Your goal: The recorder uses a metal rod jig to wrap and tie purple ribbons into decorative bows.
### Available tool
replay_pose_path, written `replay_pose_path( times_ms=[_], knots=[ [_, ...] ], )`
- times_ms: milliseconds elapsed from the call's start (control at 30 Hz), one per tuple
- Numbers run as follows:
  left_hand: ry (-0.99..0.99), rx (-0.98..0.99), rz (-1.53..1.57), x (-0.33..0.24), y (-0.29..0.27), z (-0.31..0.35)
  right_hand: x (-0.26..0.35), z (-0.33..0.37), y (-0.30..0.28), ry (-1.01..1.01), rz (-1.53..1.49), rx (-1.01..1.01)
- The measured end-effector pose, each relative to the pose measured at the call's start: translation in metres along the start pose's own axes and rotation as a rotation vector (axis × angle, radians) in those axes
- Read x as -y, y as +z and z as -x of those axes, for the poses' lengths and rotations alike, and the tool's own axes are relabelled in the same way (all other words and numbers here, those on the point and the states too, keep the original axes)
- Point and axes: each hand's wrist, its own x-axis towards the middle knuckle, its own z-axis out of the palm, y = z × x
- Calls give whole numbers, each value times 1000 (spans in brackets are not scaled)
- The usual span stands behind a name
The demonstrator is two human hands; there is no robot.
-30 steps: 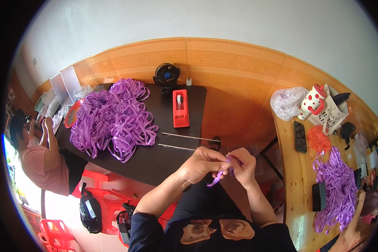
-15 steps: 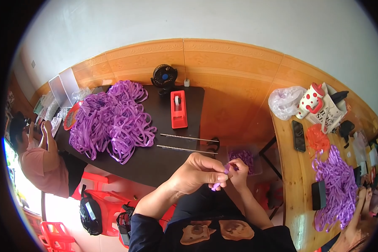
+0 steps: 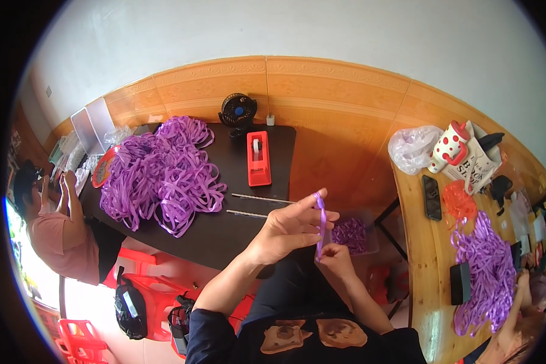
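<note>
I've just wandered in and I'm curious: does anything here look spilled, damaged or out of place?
Nothing clearly looks spilled or damaged. The purple ribbon heap on the dark table looks untidy, its loops jumbled together, but that alone isn't odd.

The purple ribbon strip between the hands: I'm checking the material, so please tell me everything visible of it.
The purple ribbon strip is narrow and slightly glossy, like satin fabric. It stands nearly upright in mid-air, running from the left hand, where its top touches the index finger, past the thumb and down to the fingers of the right hand. It looks fairly straight; whether its top is knotted is too small to tell.
</note>
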Motion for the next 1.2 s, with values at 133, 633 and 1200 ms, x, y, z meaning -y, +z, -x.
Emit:
replay_pose_path(
  times_ms=[133, 633, 1200],
  knots=[
    [36, -1, -87, 5, -5, -6, 28, 10, -1, 247, -192, 300],
    [1, 113, -327, 0, -3, -11, 41, 18, -21, 367, -285, 662],
    [-26, 89, -307, -1, 1, -11, 51, 22, -28, 316, -170, 694]
  ],
)
